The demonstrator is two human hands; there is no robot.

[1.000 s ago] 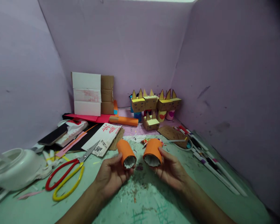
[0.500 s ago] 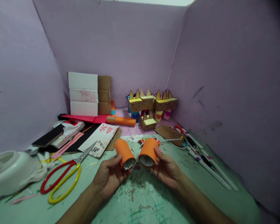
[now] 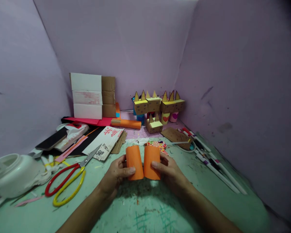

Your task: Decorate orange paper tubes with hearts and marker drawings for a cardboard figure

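Two short orange paper-covered tubes are held up side by side above the green tabletop. My left hand (image 3: 117, 176) is closed round the left tube (image 3: 134, 158), its thumb pressed on the front. Round the right tube (image 3: 152, 160) my right hand (image 3: 171, 171) is closed in the same way. Both tubes stand nearly upright, the left one slightly tilted, with a narrow gap between them. Their openings cannot be seen from here. Just behind the right tube lies a patterned, colourful piece (image 3: 157, 145), partly hidden.
Scissors (image 3: 81, 168) with red and yellow handles lie at left, beside a white pot (image 3: 16, 181). Cardboard pieces (image 3: 104, 142) and an orange roll (image 3: 128, 124) lie behind. Several box-headed cardboard figures (image 3: 154, 105) stand at the back. Markers (image 3: 218, 171) lie at right.
Both tubes have turned from tilted, with open ends facing me, to nearly upright. They have come closer together, and my thumbs now lie across their fronts.
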